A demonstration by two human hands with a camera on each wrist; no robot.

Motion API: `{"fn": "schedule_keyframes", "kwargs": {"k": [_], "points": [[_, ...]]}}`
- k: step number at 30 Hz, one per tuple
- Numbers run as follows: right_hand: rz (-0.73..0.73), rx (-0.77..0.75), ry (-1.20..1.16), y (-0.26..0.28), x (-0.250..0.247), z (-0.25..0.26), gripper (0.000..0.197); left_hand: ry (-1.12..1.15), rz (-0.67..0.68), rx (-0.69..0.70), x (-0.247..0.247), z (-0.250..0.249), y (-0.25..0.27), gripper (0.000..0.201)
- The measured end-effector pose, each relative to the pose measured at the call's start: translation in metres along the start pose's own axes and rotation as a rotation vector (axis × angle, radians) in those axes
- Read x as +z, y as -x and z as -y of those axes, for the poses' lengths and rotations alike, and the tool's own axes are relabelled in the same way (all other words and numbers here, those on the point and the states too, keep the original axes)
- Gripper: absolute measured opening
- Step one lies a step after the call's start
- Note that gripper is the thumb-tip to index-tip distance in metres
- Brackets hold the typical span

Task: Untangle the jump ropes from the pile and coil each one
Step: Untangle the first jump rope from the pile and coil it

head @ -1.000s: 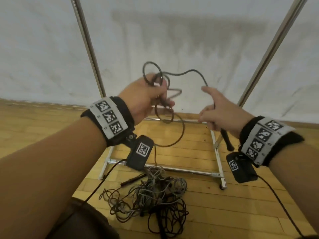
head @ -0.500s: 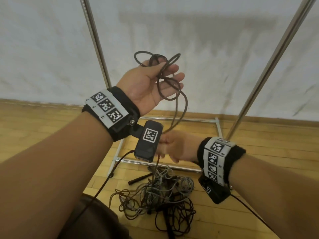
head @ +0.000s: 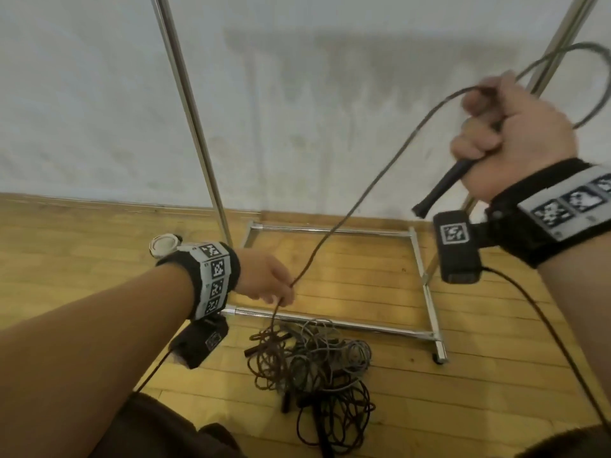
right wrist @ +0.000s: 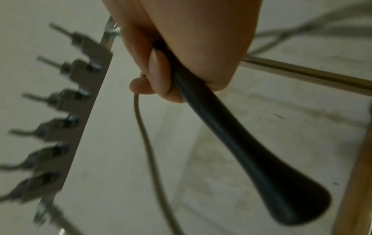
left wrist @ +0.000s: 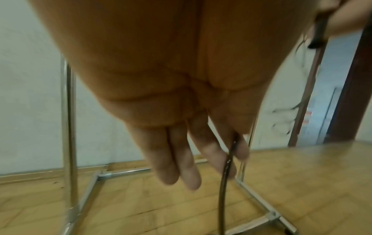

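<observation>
A dark jump rope (head: pixel 363 193) stretches taut from my raised right hand (head: pixel 515 127) down to my left hand (head: pixel 274 285). The right hand grips the rope's black handle (head: pixel 443 190) together with a loop (head: pixel 595 77) that arcs out to the right. The right wrist view shows the fingers (right wrist: pixel 159 76) wrapped round the handle (right wrist: pixel 261 159). My left hand (left wrist: pixel 201 143) pinches the rope (left wrist: pixel 221 198) between thumb and index finger, just above the tangled pile (head: pixel 314 368) of dark and grey ropes on the floor.
A chrome garment rack stands behind the pile, with its base frame (head: pixel 426 292) on the wooden floor and an upright pole (head: pixel 191 127) against the white wall. A white round object (head: pixel 163 244) lies by the left pole. A metal hook bar (right wrist: pixel 80 95) shows in the right wrist view.
My left hand dropped from holding loops up high to pinching the rope low above the pile. My right hand rose from low centre to the upper right with the handle and a loop.
</observation>
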State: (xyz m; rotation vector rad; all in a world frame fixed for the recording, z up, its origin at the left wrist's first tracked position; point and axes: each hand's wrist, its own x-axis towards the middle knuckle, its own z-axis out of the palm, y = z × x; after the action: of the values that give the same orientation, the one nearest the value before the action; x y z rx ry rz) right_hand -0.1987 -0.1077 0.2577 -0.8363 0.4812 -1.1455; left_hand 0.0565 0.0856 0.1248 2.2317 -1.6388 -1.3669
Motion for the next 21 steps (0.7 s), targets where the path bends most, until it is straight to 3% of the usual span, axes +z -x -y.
{"fn": "schedule_keyframes", "kwargs": {"k": [3,5,7,10,12,16,19,21], "points": [[-0.046,0.031,0.129,-0.004,-0.018,-0.001,0.011,0.165,-0.196,0.032,-0.009,-0.002,0.0,0.021],[-0.028,0.163,0.386,0.003,-0.028,-0.022,0.021,0.401,-0.309,0.147,-0.019,-0.02,0.006,0.018],[0.107,0.312,0.652,0.015,-0.032,-0.05,0.028,0.614,-0.42,0.293,-0.028,-0.044,0.015,0.016],[0.413,0.432,0.937,0.036,-0.024,-0.088,0.023,0.814,-0.489,0.502,-0.036,-0.076,0.026,0.017],[0.552,0.39,1.07,0.045,-0.017,-0.105,0.02,0.838,-0.502,0.578,-0.038,-0.091,0.029,0.018],[0.602,0.099,1.473,0.049,-0.01,-0.114,0.023,0.852,-0.499,0.626,-0.04,-0.102,0.026,0.017],[0.611,0.024,1.475,0.048,-0.007,-0.108,0.031,0.819,-0.5,0.633,-0.039,-0.093,0.019,0.018],[0.566,-0.062,1.454,0.046,-0.002,-0.102,0.041,0.66,-0.495,0.566,-0.034,-0.08,0.012,0.028]]}}
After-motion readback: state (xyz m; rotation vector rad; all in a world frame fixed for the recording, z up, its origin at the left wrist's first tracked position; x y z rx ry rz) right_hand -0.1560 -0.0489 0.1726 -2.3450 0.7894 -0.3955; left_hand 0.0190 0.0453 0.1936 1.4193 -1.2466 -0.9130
